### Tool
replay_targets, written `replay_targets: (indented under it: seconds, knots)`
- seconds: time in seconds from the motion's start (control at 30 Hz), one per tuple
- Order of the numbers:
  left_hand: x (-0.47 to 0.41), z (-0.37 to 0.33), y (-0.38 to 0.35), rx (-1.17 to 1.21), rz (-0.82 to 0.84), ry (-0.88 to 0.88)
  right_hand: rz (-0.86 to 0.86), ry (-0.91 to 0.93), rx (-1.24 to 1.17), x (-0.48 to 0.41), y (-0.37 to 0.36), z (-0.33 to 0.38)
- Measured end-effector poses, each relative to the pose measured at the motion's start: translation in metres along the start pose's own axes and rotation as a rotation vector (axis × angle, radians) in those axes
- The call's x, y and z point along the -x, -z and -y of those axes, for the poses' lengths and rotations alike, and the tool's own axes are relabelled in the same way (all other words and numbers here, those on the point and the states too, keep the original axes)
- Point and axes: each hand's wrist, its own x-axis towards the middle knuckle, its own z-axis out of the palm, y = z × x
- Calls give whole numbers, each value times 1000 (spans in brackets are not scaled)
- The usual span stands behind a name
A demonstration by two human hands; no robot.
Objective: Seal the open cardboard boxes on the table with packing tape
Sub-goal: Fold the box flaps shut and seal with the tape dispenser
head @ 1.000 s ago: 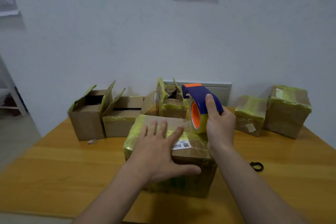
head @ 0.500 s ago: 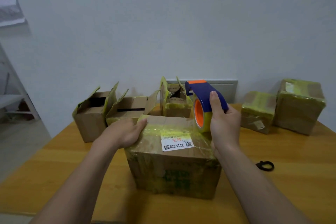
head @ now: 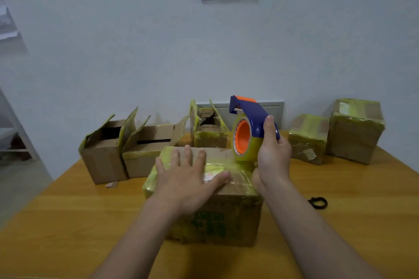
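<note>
Box (head: 215,217) at the middle of the table (head: 68,222), nearest the person, flaps down, top and corners glossy with yellowish tape. Likely light and hollow: stiff along edges and corners, springy across the flap seam, slick wherever taped. Best steadied by flat pressure on the lid; for turning, better taken low on two opposite side walls, on bare cardboard. Left hand (head: 188,179) flat on the lid, fingers straight and spread, pressing down. Right hand (head: 274,156) wrapped round the blue handle of the tape dispenser (head: 251,133), roll at the lid's far right edge, touching or just above, hard to say. Behind, three open boxes (head: 149,149), flaps up, not yet sealed. Farther right, two taped boxes (head: 356,131). Beside the right forearm, black ring (head: 317,202) on the wood.
</note>
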Motion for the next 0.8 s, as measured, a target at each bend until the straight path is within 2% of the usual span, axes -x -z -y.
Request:
replay_targets:
  seconds: [0.1,0.17,0.27,0.4,0.53,0.67,0.8]
  knots:
    - [0,7,0,-24,13,-37,-26,-36,-29,-2,7,8]
    - [1,4,4,-35,-24,-42,-44,3,-30,-4,13,17]
    - [10,-21,8,-20,-97,-106,-67,59,-35,-8,22,29]
    - [18,-61,-3,2,-85,-185,-85,77,1,-7,32,32]
    - [19,-57,-5,0,-119,-239,-82,82,26,-6,46,32]
    - [34,-50,3,139,-113,-445,-75,92,37,-5,52,40]
    - [39,-42,6,375,-5,-596,-21,110,49,-2,56,42]
